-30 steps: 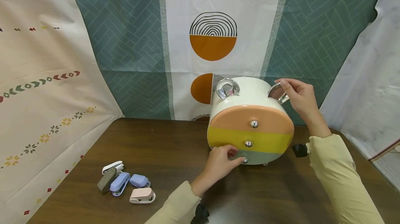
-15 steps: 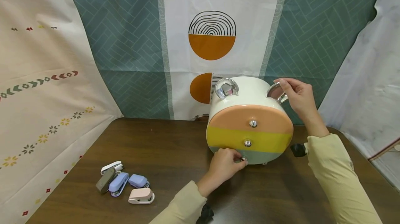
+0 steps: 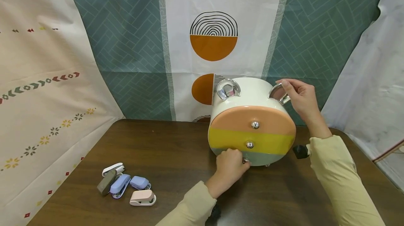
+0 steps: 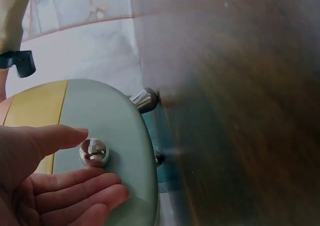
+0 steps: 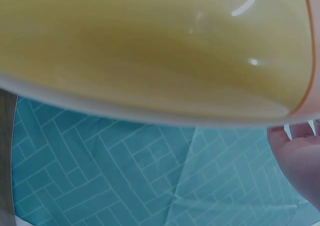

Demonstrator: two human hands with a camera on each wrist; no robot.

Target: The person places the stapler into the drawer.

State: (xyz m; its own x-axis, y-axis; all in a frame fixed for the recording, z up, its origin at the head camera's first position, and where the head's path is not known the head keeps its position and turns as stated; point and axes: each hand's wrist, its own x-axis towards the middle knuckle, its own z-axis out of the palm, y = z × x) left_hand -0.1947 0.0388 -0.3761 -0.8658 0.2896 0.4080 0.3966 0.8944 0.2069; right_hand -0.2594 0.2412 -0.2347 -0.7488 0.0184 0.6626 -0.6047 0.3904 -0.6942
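Note:
A small white chest shaped like an alarm clock (image 3: 249,91) stands on the table, with peach, yellow and green drawers, all closed. My left hand (image 3: 229,170) is at the lowest drawer. Its thumb and index finger pinch the round silver knob (image 4: 94,152) of the green drawer (image 4: 105,110) in the left wrist view. At the top right, my right hand (image 3: 302,96) grips the rim of a silver bell-shaped ornament (image 3: 279,93) between thumb and fingers. A matching ornament (image 3: 228,89) sits at the top left. In the right wrist view the yellow drawer (image 5: 150,45) fills the upper part.
Several small staplers lie at the left of the wooden table (image 3: 170,145): a white one (image 3: 113,169), a brown one (image 3: 107,182), a blue one (image 3: 120,184), another blue one (image 3: 140,182) and a pink one (image 3: 143,197). A patterned curtain (image 3: 135,61) hangs behind.
My left hand has moved right and closed its thumb and fingers around the lowest knob. My right hand keeps its hold on the silver ornament.

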